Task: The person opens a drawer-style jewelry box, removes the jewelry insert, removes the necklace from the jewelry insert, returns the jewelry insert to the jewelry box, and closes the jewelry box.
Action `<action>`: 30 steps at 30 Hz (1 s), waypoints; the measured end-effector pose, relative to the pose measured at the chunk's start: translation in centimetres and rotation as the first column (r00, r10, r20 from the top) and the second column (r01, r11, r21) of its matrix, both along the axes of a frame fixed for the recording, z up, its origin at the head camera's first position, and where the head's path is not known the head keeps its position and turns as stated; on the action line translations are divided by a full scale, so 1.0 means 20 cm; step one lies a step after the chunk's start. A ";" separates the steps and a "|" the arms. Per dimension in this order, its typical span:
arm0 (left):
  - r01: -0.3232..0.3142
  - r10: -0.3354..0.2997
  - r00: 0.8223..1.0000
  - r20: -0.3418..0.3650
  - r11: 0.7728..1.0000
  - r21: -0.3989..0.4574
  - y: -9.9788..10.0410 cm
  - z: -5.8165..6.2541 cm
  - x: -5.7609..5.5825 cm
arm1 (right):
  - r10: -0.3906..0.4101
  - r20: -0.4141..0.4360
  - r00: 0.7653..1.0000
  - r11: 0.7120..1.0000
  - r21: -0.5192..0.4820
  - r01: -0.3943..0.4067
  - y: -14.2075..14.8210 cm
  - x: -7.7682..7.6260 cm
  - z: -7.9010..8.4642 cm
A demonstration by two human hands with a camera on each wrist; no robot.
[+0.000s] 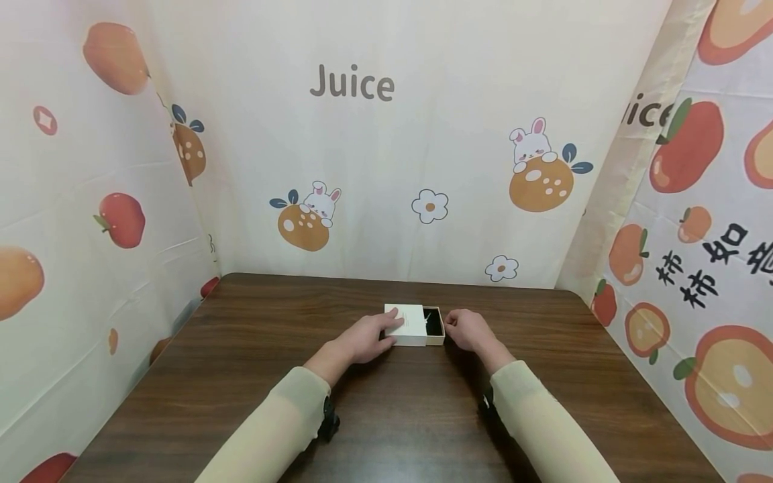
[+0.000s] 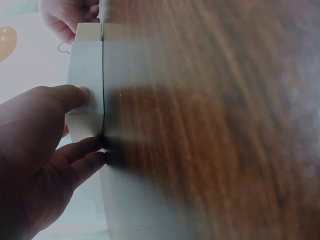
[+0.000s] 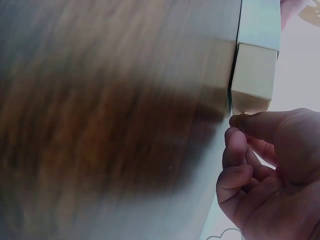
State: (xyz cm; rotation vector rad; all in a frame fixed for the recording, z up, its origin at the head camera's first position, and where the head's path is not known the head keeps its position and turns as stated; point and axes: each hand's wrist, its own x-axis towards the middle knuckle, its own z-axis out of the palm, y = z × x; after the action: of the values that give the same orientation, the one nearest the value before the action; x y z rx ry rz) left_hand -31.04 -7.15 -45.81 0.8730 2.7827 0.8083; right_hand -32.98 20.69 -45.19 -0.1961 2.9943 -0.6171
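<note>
A small white drawer box lies on the table, its sleeve to the left. Out of the sleeve's right end sticks a cream inner tray, partly drawn out, with a black inside and a small thin pale item too small to make out. My left hand grips the sleeve, thumb on its near side and other fingers over the top and round the left end. At the tray's right end, my right hand has curled fingers, with thumb and forefinger pinched together against that end; what lies between the fingertips is hidden.
The dark brown wooden table reaches back to a cream curtain printed with fruit and rabbits. More printed cloth hangs along the left and right sides. The box stands towards the table's far edge.
</note>
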 end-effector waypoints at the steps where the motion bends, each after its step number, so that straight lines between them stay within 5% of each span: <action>1: 0.000 0.000 1.000 0.001 1.000 -0.001 0.00 0.00 0.00 | 0.001 0.001 1.000 1.000 -0.001 -0.001 0.00 0.00 0.00; 30: 0.001 -0.001 1.000 0.001 1.000 0.010 -0.01 0.00 0.00 | -0.018 0.013 1.000 1.000 -0.007 0.018 0.02 0.01 0.01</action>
State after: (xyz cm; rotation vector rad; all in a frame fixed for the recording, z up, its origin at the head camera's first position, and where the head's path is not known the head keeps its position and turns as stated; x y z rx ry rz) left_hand -31.06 -7.25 -45.85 0.8757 2.7793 0.8227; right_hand -32.87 21.13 -44.95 -0.1649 2.9853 -0.6279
